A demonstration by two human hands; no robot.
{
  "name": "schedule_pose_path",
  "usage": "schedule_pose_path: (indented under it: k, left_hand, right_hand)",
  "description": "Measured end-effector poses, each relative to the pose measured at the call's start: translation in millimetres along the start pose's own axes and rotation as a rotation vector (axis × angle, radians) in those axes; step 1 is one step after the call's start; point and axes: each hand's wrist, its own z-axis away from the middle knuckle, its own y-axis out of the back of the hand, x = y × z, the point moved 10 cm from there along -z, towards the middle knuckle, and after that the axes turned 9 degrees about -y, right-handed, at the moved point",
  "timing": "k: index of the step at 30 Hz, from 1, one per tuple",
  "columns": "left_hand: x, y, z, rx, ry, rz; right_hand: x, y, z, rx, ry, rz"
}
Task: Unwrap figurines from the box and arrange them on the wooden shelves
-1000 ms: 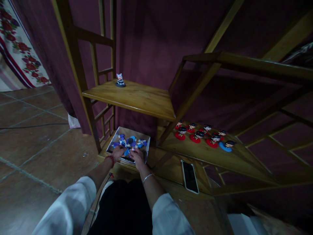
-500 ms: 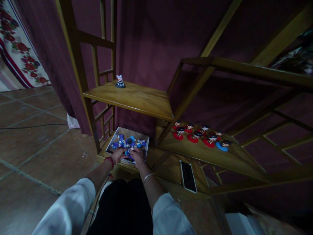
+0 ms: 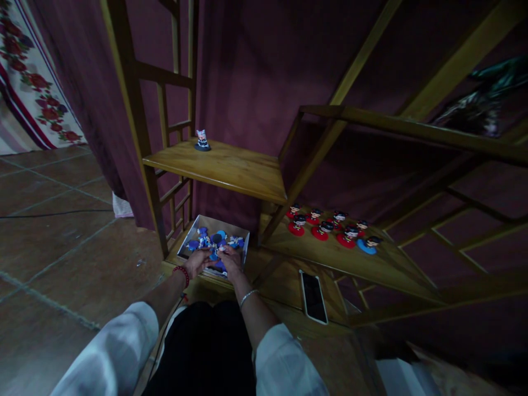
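An open white box (image 3: 246, 247) on the bottom shelf holds several small figurines in blue, purple and white. Both hands are at the near side of this box. Between them is one small figurine (image 3: 214, 256) with a blue base. My left hand (image 3: 198, 261), with a red bead bracelet at the wrist, grips it from the left. From the right, my right hand (image 3: 230, 259) has its fingers closed on the figurine's pale upper part. The fingertips are small and dim, and partly hide the figurine.
One figurine (image 3: 202, 141) stands on the wooden shelf (image 3: 235, 168) above the box. Several red-based figurines (image 3: 320, 231) and one blue-based figurine (image 3: 368, 245) are on the right-hand shelf. A phone (image 3: 313, 297) lies below them. Wooden posts (image 3: 136, 121) rise at the left.
The view has shifted slightly, so the right-hand shelf and phone appear a little further left. Both hands stay at the figurine in the box, with hardly any movement.
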Motion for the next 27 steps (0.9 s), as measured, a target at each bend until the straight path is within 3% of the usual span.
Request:
schedule_pose_path:
  k: [8,27]
  left_hand:
    - [3,-5.2,6,-0.031,0.011,0.144]
    - [18,-10.3,19,-0.056,-0.001,0.225]
  right_hand:
    - [-1,1,-5,-0.027,0.005,-0.105]
    - [-55,3,29,-0.094,0.069,-0.116]
